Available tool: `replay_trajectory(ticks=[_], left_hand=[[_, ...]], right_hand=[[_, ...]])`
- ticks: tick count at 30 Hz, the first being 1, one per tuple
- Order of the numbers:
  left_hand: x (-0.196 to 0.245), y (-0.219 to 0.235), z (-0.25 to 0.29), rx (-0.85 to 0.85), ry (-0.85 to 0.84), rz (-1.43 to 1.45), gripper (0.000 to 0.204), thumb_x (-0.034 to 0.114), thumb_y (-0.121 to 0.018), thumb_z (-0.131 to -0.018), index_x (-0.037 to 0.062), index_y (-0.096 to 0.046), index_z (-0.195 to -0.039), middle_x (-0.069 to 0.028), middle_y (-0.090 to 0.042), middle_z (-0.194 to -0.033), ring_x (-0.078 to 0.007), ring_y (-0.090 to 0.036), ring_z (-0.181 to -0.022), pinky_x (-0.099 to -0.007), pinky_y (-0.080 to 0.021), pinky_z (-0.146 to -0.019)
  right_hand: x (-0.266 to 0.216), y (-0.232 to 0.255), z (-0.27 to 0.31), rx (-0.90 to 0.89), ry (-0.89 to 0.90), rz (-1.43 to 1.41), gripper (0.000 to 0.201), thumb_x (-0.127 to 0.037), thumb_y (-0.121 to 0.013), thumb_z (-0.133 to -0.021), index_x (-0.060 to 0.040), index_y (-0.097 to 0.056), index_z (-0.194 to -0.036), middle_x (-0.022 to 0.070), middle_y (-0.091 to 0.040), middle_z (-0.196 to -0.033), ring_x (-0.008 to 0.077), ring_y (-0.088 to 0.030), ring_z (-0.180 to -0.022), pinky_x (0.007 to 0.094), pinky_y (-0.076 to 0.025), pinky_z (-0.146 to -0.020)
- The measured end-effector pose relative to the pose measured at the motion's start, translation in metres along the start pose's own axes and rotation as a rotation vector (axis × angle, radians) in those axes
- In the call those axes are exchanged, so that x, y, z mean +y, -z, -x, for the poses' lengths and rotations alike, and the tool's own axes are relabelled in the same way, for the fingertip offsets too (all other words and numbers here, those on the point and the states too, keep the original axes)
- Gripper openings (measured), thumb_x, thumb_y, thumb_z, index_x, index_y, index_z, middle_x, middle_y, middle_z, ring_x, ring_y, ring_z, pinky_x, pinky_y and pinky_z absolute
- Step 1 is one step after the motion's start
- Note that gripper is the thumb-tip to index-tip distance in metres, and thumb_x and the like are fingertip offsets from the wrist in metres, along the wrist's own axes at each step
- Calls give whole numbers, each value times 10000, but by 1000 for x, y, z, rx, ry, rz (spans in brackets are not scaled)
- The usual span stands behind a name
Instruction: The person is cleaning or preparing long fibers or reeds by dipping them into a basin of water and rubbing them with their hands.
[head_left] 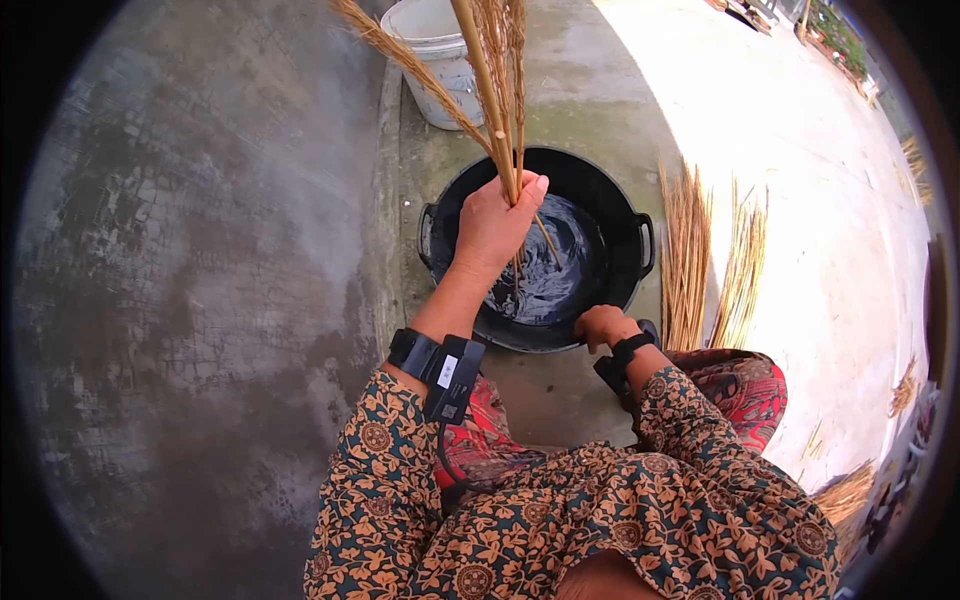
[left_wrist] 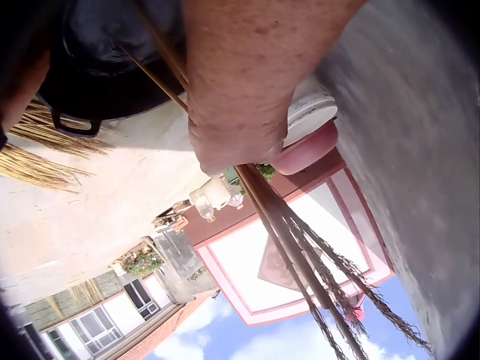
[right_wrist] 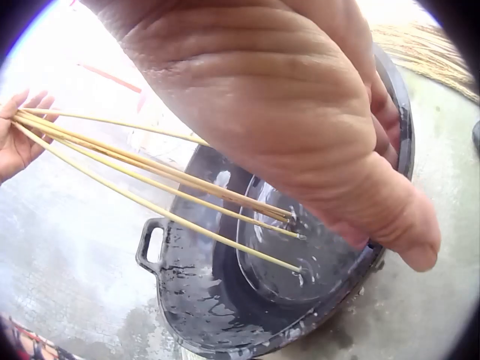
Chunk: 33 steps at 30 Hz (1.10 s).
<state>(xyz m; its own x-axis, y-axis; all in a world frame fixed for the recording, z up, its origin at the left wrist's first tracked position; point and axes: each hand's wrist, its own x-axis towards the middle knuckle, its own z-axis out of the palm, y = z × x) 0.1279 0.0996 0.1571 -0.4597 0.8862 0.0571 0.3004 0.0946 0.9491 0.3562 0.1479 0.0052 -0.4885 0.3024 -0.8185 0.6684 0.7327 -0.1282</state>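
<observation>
My left hand (head_left: 495, 225) grips a bunch of dry stalks (head_left: 495, 100) with feathery heads, held upright over a black tub (head_left: 625, 235). In the right wrist view the stalks' lower ends dip into the water (right_wrist: 281, 259), and ripples spread around them. The left wrist view shows the left hand (left_wrist: 240, 124) wrapped round the stalks (left_wrist: 281, 221), the heads fanning out beyond it. At the tub's near right rim is my right hand (head_left: 607, 327). From its wrist view, the right hand (right_wrist: 300, 127) holds that rim, its thumb reaching outside.
Two bundles of straw-coloured stalks (head_left: 685, 255) lie on the floor right of the tub. Behind it stands a white bucket (head_left: 440, 75). A raised grey concrete surface (head_left: 200, 300) runs along the left. More stalks (head_left: 845, 495) lie at the lower right.
</observation>
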Motion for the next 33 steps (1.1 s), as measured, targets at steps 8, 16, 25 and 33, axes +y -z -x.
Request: replay_trajectory(ticks=[8,16,25,33], left_hand=[[10,-2,2,137,16,413,153,68,-541,-891,-3,-550,-1026,-66,-619,-902,-118,-604,-863,-235,-481,-781],[20,1,5,201,-56,204,148,133,-483,-950,8,-545,-1001,-37,-607,-821,-103,-590,-806,-238,-480,-750],[30,0,-1,299,-109,385,210,195,-446,-979,7,-526,-1021,-14,-517,-679,-123,-578,-688,-269,-505,-705],[21,16,-6,423,-83,360,200,200,-506,-955,17,-555,-1018,3,-512,-700,-85,-557,-675,-238,-488,-657]], right_hand=[[65,2,-114,344,-97,-1787,474,-314,-608,-862,-153,-445,-1277,28,-556,-1082,199,-547,-925,408,-451,-790],[85,-56,-228,498,-511,-1980,122,-231,-569,-874,-138,-539,-946,12,-562,-754,162,-555,-672,325,-453,-618],[104,-38,-214,879,-244,-2099,110,-227,-561,-895,-124,-584,-862,0,-560,-702,96,-544,-604,233,-410,-530],[85,-63,-236,880,-580,-1910,218,-279,-533,-911,-72,-601,-904,21,-593,-742,150,-566,-680,296,-455,-648]])
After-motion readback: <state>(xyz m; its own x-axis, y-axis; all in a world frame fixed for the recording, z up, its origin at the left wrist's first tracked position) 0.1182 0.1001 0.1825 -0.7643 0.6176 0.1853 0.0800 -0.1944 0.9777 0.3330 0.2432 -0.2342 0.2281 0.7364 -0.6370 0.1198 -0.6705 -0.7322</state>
